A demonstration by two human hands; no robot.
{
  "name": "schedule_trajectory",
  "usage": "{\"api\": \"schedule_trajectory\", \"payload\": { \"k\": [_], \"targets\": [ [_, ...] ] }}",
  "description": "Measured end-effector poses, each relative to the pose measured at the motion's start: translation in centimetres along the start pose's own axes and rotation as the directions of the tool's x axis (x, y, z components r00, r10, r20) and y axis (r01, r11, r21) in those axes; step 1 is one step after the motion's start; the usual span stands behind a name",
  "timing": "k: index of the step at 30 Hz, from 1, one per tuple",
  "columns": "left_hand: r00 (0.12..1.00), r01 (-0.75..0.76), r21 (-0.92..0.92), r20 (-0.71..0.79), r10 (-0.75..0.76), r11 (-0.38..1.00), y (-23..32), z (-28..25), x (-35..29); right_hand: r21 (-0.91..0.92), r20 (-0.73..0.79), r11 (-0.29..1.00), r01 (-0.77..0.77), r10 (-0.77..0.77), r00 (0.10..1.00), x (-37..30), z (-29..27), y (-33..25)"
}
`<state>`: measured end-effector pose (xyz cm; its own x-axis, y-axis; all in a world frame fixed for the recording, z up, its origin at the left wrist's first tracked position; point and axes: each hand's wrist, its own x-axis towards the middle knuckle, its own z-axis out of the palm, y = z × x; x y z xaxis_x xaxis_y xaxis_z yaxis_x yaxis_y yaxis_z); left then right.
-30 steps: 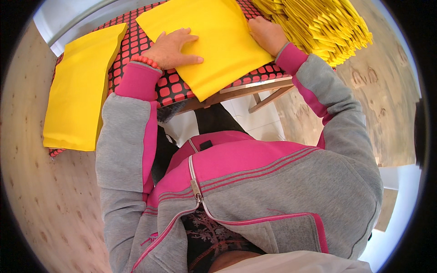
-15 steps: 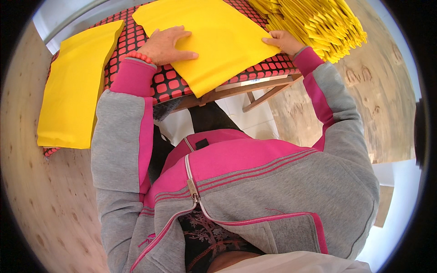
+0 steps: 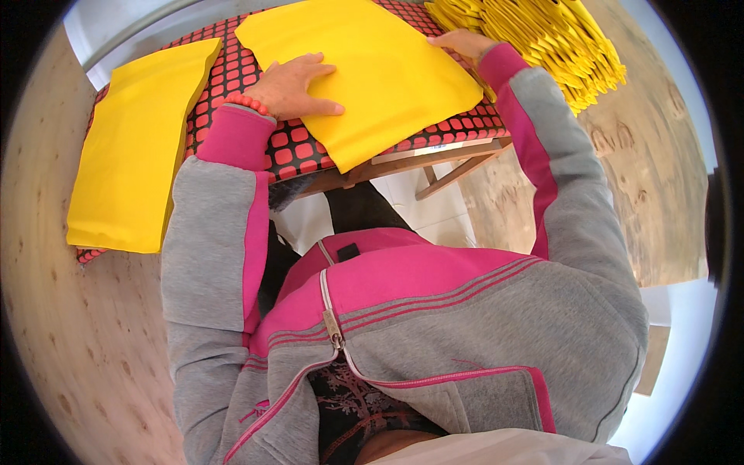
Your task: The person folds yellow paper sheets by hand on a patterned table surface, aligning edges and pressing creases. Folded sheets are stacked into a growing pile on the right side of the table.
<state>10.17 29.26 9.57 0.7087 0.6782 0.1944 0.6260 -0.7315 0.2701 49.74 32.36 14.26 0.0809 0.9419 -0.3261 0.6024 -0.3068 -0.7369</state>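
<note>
A flat yellow cloth piece (image 3: pixel 380 85) lies in front of me on a table, its near corner reaching past the front edge. My left hand (image 3: pixel 297 87) is open, with thumb and fingers spread over the cloth's left edge. A red bead bracelet (image 3: pixel 246 102) circles that wrist. At the cloth's far right edge is my right hand (image 3: pixel 463 44), its thumb side on the cloth and its fingers closed at the edge. The undersides of those fingers are hidden. Left of my left hand lies a thick yellow cloth stack (image 3: pixel 136 147).
A red and black patterned cover (image 3: pixel 294 147) lies over the wooden-legged table. Beyond my right hand is a tall pile of folded yellow pieces (image 3: pixel 542 46). Wood-grained boards stand at the left (image 3: pixel 85 341) and right (image 3: pixel 651 186). A table brace (image 3: pixel 457 172) shows below the front edge.
My right hand has slid away from me along the cloth's right edge, from the right corner to farther up. My left hand stays spread at the left edge, shifted slightly right in view.
</note>
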Motion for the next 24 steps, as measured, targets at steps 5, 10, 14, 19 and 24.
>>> {"api": "schedule_trajectory", "payload": {
  "k": [5, 10, 14, 19, 24],
  "targets": [
    [1.000, 0.004, -0.023, -0.008, -0.004, 1.000, 0.1, -0.3, -0.1, 0.051, 0.120, 0.998, -0.030, 0.024, 0.992, 5.7, 0.0, -1.9],
    [1.000, 0.023, -0.042, 0.009, -0.023, 0.999, 0.4, -0.6, -0.2, 0.102, 0.212, 0.993, -0.062, 0.039, 0.977, 9.0, -0.4, -2.7],
    [0.997, 0.057, -0.068, 0.063, -0.053, 0.996, 0.6, -0.9, -0.2, 0.124, 0.330, 0.987, -0.102, 0.056, 0.942, 9.5, -0.1, -3.7],
    [0.998, 0.056, -0.079, 0.040, -0.053, 0.995, 0.6, -0.8, -0.3, 0.018, 0.297, 0.995, -0.100, 0.090, 0.951, 9.8, -0.2, -4.5],
    [0.997, 0.079, -0.086, 0.022, -0.077, 0.993, 0.4, -1.4, -0.7, -0.109, 0.233, 0.993, -0.040, 0.065, 0.970, 11.7, 0.3, -3.7]
  ]
}}
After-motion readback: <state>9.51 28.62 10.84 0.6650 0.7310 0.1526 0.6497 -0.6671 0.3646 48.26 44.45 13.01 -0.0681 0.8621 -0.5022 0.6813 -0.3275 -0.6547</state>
